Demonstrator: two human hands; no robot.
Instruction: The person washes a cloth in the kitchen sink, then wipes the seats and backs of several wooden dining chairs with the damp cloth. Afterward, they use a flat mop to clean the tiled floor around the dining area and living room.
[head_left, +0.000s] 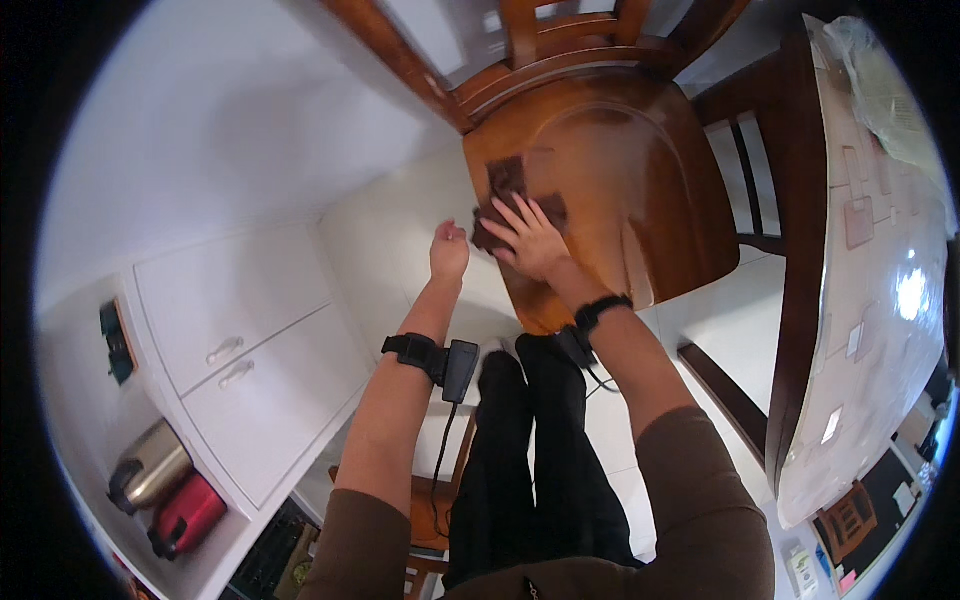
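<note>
A dark brown cloth (507, 177) lies rumpled on the left part of a varnished wooden chair seat (600, 165). My right hand (534, 241) rests flat on this cloth with its fingers spread, pressing rather than pinching it. Just left of the seat's edge, my left hand (450, 251) hangs in the air with curled fingers, and nothing shows in it. A black strap with a small device (459, 371) is on my left forearm; another black strap (601, 311) circles my right wrist. The seat has a glossy sheen.
The slatted chair back (577, 34) rises at the far side, near a white wall (262, 112). A table with a patterned cover (862, 285) stands at right. White cabinet doors (232, 322) are at left, beside gold (154, 465) and red jugs (191, 514). Cables hang from the straps.
</note>
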